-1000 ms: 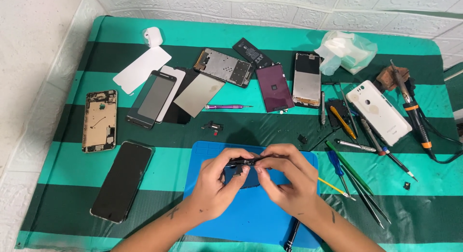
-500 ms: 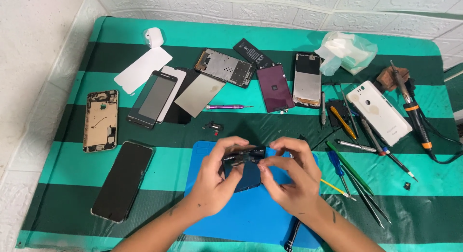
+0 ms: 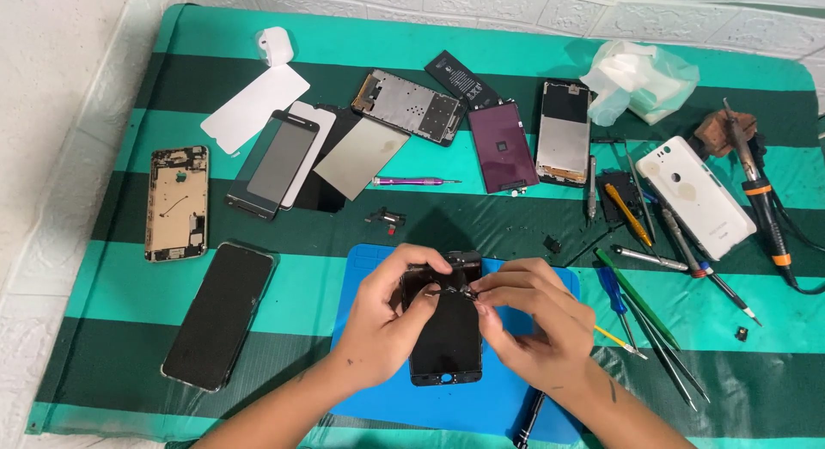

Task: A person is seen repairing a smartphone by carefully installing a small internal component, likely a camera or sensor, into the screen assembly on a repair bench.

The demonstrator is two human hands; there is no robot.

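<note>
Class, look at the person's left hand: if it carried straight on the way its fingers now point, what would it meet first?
The left hand points up and to the right across the black phone screen, so it would probably meet the right hand first; their fingertips already almost touch over the screen's top end.

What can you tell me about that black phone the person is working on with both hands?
The black phone is a flat, glossy dark slab lying on the blue mat, its long side running away from the person. The left hand grips its upper left edge; the right hand pinches small parts at its top end. Its lower end lies bare.
</note>
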